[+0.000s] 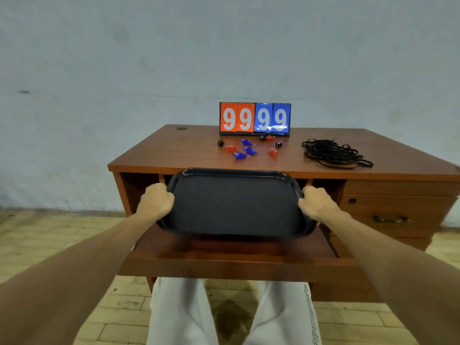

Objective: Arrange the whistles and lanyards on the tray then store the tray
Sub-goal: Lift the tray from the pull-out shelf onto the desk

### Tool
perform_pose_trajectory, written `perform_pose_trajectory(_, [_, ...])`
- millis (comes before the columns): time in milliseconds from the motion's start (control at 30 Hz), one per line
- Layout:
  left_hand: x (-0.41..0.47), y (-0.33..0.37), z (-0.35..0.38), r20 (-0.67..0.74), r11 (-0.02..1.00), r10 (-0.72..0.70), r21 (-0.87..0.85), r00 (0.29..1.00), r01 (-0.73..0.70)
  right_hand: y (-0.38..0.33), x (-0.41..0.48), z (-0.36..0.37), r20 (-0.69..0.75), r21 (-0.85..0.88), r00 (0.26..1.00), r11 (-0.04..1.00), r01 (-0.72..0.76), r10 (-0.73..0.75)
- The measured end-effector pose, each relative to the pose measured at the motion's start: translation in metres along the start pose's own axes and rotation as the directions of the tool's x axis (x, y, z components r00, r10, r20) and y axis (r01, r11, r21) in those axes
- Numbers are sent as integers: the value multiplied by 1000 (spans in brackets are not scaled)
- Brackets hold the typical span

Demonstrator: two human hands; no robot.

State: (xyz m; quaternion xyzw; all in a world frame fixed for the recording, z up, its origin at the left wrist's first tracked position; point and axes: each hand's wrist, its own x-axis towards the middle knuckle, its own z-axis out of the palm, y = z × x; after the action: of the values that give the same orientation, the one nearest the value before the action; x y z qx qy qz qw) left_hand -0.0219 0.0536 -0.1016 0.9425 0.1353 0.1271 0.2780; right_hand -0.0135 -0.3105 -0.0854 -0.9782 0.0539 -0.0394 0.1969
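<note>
Both hands grip the black tray: left hand on its left edge, right hand on its right, above the pulled-out shelf. Tray holds nothing. Whistles (red, blue, black) scattered on the worktop; lanyards piled to their right.

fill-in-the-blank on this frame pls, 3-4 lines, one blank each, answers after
1. Both hands, left hand and right hand, grip the short sides of the dark ____, which is bare.
2. The tray is held above the desk's pulled-out ____.
3. All four digits on the scoreboard read ____.
4. The black lanyards lie in a pile to the ____ of the whistles on the desk.

Missing words: tray; shelf; 9; right
</note>
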Motion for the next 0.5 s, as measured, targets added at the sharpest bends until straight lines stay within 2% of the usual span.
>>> perform_pose_trajectory(200, [36, 22, -2, 20, 999, 11, -44, 1000, -10, -5, 32, -19, -78, 35, 996, 999, -27, 30])
perform_pose_trajectory(500, [115, 41, 20, 54, 999, -22, 36, 998, 20, -12, 115, -23, -76, 39, 997, 999, -5, 8])
